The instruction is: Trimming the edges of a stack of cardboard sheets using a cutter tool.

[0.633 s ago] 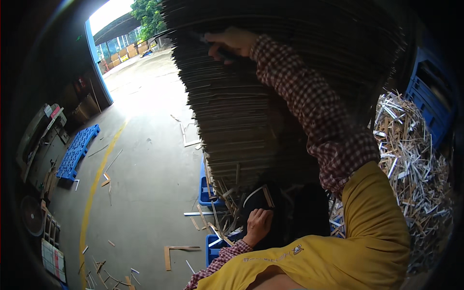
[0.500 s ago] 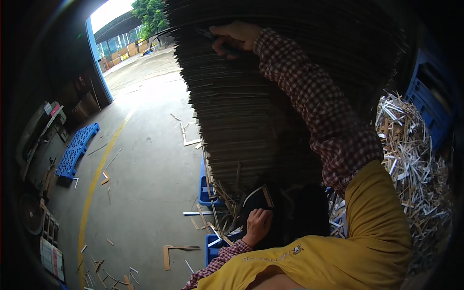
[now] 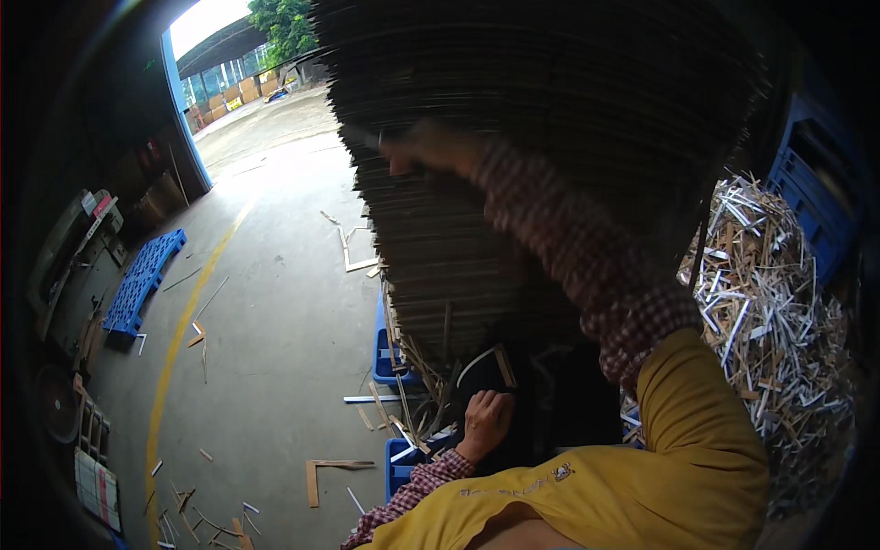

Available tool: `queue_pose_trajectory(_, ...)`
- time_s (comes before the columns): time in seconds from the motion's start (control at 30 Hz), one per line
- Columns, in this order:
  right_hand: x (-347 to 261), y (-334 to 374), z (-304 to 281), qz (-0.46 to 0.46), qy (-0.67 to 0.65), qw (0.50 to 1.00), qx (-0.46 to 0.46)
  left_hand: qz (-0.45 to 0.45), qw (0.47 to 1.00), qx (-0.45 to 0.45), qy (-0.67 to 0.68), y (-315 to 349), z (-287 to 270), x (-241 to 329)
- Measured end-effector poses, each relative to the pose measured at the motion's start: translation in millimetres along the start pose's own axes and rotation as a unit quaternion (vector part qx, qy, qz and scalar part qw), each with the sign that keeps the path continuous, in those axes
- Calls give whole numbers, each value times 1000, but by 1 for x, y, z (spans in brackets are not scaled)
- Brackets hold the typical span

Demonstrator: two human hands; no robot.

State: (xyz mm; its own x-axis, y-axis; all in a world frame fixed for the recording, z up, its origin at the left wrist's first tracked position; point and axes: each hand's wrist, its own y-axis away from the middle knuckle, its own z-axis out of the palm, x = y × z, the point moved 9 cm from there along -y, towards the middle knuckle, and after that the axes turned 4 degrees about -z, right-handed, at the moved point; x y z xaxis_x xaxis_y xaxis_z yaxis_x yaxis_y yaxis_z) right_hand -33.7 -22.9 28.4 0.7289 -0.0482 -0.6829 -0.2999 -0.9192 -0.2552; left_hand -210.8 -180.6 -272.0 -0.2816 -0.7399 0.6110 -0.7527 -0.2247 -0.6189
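Note:
A tall stack of dark sheets with ragged edges [image 3: 440, 257] rises in front of me. My right hand [image 3: 426, 149] is raised at its upper left side, blurred by motion, with its fingers curled. A thin greyish tip [image 3: 362, 137] sticks out leftward from it, too smeared to name. Low in front of my body, my left hand [image 3: 487, 423] rests closed against dark cloth. Whatever is under its fingers is hidden. Just above it lies a short brown strip [image 3: 505, 367], beside a pale curved line.
Blue pallets [image 3: 385, 353] show under the stack, with loose strips around them. A large heap of white and brown scraps [image 3: 770, 330] lies at right. Another blue pallet [image 3: 145, 280] is at left, near a yellow floor line [image 3: 188, 339]. A doorway opens far left.
My right hand has come down along the stack's left side, and its arm has lowered with it. My left hand stays in nearly the same place.

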Motion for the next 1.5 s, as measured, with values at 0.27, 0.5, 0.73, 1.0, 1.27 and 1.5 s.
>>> queue_pose_trajectory(0.27, -33, -48, -69, 57, -124, 989, 62, -2, 1000, -5, -2, 0, -1, 2)
queue_pose_trajectory(0.5, -32, -58, -65, 52, -210, 969, 123, 4, 1000, 2, -3, -1, -6, -2)
queue_pose_trajectory(0.73, 18, -2, 115, -69, 55, 995, -43, -3, 1000, -3, -4, 1, -1, -3)
queue_pose_trajectory(1.0, 36, 7, -37, 49, -15, 994, 98, 9, 1000, 4, 2, 2, 2, -1)
queue_pose_trajectory(1.27, 9, -14, -42, 127, -134, 981, 60, -1, 1000, -1, 1, 0, 1, 0)
queue_pose_trajectory(1.5, 26, 4, 16, 41, -200, 943, 264, 0, 1000, 2, -4, 7, -4, 0)
